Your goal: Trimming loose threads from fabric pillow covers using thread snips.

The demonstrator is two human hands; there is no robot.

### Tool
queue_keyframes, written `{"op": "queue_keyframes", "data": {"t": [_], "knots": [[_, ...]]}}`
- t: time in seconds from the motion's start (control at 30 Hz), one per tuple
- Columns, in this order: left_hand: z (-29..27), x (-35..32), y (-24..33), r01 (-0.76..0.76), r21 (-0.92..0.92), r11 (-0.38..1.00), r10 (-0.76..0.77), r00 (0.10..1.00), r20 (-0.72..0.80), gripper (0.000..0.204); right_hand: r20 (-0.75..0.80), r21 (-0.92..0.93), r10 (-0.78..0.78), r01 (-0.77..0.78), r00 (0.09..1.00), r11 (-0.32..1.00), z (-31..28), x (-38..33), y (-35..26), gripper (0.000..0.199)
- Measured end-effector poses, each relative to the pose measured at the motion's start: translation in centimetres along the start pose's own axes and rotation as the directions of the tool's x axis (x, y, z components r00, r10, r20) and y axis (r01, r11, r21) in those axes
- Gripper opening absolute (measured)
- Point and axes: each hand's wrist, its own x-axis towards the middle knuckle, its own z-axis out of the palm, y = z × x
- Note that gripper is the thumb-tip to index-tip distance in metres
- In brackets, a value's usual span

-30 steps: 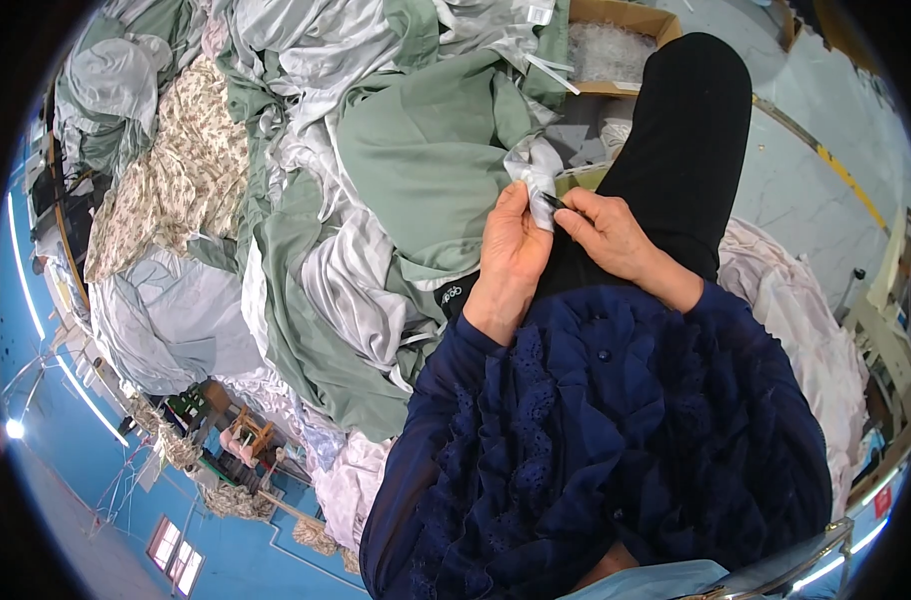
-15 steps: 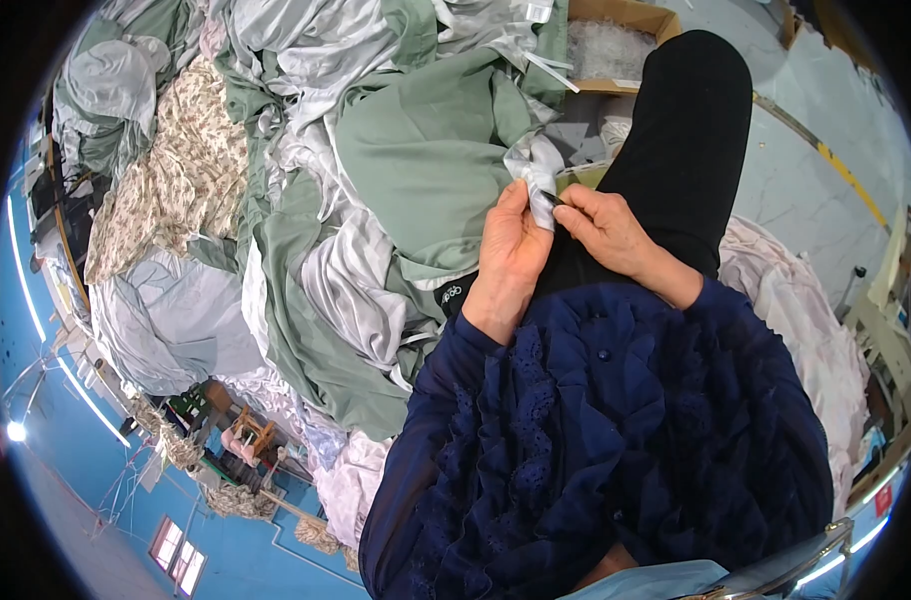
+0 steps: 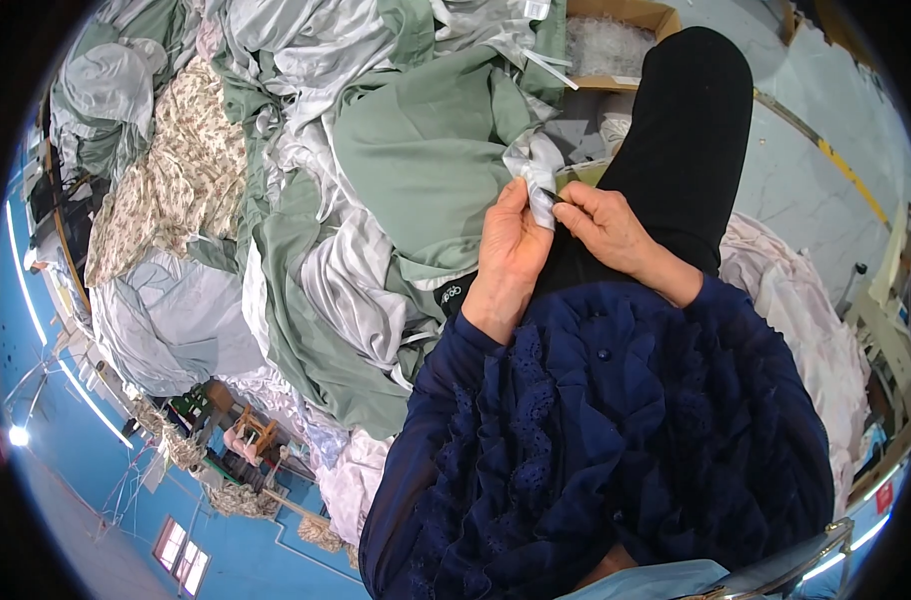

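Note:
My left hand [image 3: 513,245] pinches a gathered white end of cloth [image 3: 536,160] between thumb and fingers. That end joins a sage-green and white fabric piece [image 3: 406,160] draped over my lap and to the left. Close against it, my right hand [image 3: 608,222] is closed on a small dark pointed tool [image 3: 550,195]. Only the tool's dark tip shows, touching or very near the white cloth; the rest is hidden in my fingers, so its kind is unclear. Both hands meet above my black-trousered leg [image 3: 681,150].
Heaped green and white fabric fills the left, with a floral-printed cloth [image 3: 181,160] among it. Ahead stands a cardboard box [image 3: 631,15] holding clear plastic. Pale pink cloth [image 3: 791,300] lies to my right. A yellow line [image 3: 851,180] marks the grey floor beyond.

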Motion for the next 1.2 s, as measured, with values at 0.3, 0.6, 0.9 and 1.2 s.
{"op": "queue_keyframes", "data": {"t": [0.3, 0.6, 0.9, 1.2], "knots": [[0.2, -0.2, 0.4, 0.01, 0.067, 0.998, -0.011, 1.0, 0.018, 0.017, -0.145, 0.254, 0.094, -0.055, 0.985, 0.966, -0.9, 1.3, 0.9, 0.019], [3.3, -2.7, 2.7, -0.388, 0.7, 0.6, 0.22, 0.921, 0.322, 0.007, 0.326, 0.398, -0.003, -0.134, 0.945, 0.908, -1.6, 6.9, 0.4, 0.016], [1.4, -4.3, 4.2, -0.277, 0.73, 0.625, 0.138, 0.96, 0.245, 0.013, 0.179, 0.367, -0.061, -0.009, 0.982, 0.93, -1.6, 8.6, -0.5, 0.031], [1.0, -5.4, 5.6, -0.276, 0.711, 0.646, 0.134, 0.959, 0.25, 0.012, 0.204, 0.332, -0.03, -0.041, 0.979, 0.942, -1.9, 8.3, -1.6, 0.018]]}}
